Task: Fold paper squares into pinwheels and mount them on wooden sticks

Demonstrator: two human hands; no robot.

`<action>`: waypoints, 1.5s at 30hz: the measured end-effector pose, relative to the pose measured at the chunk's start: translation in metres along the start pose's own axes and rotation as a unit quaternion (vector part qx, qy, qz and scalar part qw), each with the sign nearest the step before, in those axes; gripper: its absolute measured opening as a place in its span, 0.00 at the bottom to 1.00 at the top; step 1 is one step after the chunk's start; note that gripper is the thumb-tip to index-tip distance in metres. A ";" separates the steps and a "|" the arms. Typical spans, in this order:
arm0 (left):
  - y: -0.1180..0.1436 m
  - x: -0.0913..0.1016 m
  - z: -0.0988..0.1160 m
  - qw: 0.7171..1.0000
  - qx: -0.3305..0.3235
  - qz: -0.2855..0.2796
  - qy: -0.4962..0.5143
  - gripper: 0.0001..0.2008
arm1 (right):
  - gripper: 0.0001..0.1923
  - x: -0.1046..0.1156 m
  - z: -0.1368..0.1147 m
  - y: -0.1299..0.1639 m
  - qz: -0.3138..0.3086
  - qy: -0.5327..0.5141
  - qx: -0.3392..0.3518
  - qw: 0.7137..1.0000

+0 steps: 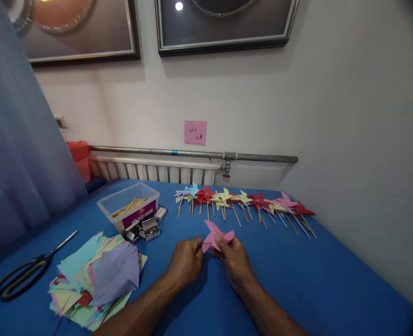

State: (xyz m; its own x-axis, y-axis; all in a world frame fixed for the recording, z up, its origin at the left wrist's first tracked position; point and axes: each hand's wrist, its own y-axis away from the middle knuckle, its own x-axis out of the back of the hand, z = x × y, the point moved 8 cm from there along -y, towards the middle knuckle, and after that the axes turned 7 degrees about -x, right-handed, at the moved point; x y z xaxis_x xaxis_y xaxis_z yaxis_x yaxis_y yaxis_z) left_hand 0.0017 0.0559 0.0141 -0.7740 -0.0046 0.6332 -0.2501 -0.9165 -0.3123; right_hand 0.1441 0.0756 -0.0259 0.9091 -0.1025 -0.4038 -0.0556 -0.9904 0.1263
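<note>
Both hands meet over the blue table (297, 280), pinching a pink folded paper pinwheel (216, 235). My left hand (185, 261) grips its left edge with the fingertips. My right hand (234, 261) holds its lower right side, thumb on the paper. The pinwheel's pointed flaps stick up beyond the fingers. No stick shows on it.
A row of several finished paper pinwheels on wooden sticks (244, 203) lies beyond the hands. A clear plastic box with sticks (129, 205) and a small box of pins (150, 229) sit at left. A pile of coloured paper squares (97, 280) and black scissors (27, 268) lie nearer.
</note>
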 end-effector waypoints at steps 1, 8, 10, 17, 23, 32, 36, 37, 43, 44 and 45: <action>0.000 0.000 0.000 1.000 0.000 0.000 0.002 0.11 | 0.15 0.000 0.000 0.000 -0.002 0.000 0.000 1.000; 0.001 0.000 0.002 1.000 0.003 -0.005 0.008 0.11 | 0.17 0.002 0.001 -0.003 0.003 0.011 0.010 1.000; 0.000 0.000 0.003 1.000 0.000 -0.006 0.011 0.11 | 0.18 0.001 0.000 -0.003 0.001 0.014 0.012 1.000; 0.000 0.000 0.002 1.000 0.007 -0.009 0.001 0.11 | 0.17 0.001 -0.002 0.000 0.014 0.027 0.009 0.999; 0.000 -0.002 0.000 1.000 0.006 -0.012 -0.001 0.12 | 0.16 0.001 -0.002 -0.001 0.011 0.029 0.013 0.999; 0.000 -0.002 0.000 0.999 0.019 -0.013 0.047 0.11 | 0.15 0.003 -0.006 0.000 0.018 0.043 0.019 0.999; 0.001 -0.004 0.001 0.998 0.014 -0.016 0.061 0.11 | 0.15 0.003 -0.007 0.000 0.020 0.041 0.023 0.999; 0.001 -0.005 0.001 0.998 0.015 -0.016 0.062 0.11 | 0.15 0.002 -0.007 0.000 0.019 0.039 0.022 0.999; -0.001 -0.003 -0.006 0.998 0.041 -0.022 0.034 0.09 | 0.14 0.014 -0.007 -0.009 0.039 0.034 0.021 0.998; -0.001 -0.002 -0.008 0.998 0.046 -0.022 0.024 0.09 | 0.15 0.019 -0.008 -0.011 0.052 0.030 0.021 0.998; -0.001 0.000 -0.009 0.998 0.048 -0.025 0.012 0.09 | 0.15 0.024 -0.010 -0.014 0.066 0.025 0.021 0.997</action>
State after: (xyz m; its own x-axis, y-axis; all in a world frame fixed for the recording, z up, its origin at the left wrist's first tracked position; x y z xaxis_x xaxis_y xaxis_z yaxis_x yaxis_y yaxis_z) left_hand -0.0029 0.0606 0.0081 -0.7759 0.0497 0.6288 -0.2321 -0.9495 -0.2113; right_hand 0.1713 0.0880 -0.0284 0.9118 -0.2292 -0.3408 -0.1933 -0.9716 0.1363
